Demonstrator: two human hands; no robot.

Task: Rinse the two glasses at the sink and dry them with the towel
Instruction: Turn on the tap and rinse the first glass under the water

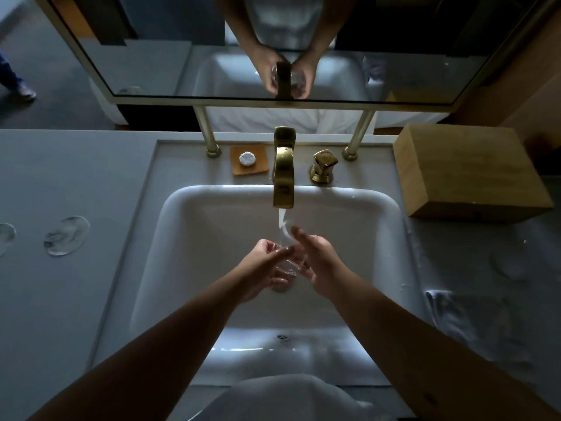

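Note:
A clear glass [287, 264] is over the white sink basin [194, 226], just below the water stream [283, 223] running from the brass faucet [284, 174]. My left hand [262, 268] holds this glass from the left, fingers and thumb curled round it. My right hand [317, 262] lies against its right side with fingers fairly straight, their tips at the stream. A second clear glass [66, 236] stands on the grey counter to the left of the sink. A grey towel [473, 323] lies crumpled on the counter to the right.
Part of another clear glass object [4, 240] shows at the left edge. Behind the basin are a brass tap handle [323, 169] and an orange soap dish [249, 159]. A wooden box [467, 174] stands at back right. A mirror [273, 47] hangs above.

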